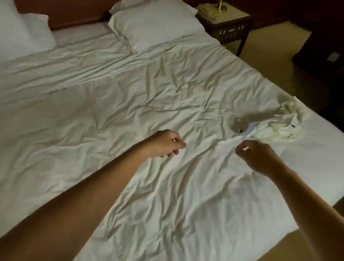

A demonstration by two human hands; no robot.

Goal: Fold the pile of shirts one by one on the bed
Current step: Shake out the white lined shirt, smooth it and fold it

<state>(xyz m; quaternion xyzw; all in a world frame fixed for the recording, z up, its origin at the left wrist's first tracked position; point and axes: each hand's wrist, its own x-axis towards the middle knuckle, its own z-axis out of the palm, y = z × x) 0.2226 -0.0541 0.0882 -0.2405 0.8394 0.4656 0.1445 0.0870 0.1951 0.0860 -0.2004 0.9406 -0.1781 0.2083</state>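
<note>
The pile of shirts (pixel 273 128) lies crumpled near the right edge of the bed (pixel 106 102). It sits just beyond the right hand (pixel 257 157), the nearer one; the left hand (pixel 165 143) hovers well apart. Both hands' fingers are curled narrow. The right hand's meet a ridge of white cloth running toward the pile, but I cannot tell whether either hand pinches anything.

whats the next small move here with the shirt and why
Probably pull the white shirt taut and lay it flat: the left hand and right hand seem to pinch its wrinkled top edge, and the shirt pile lies just beyond.
</note>
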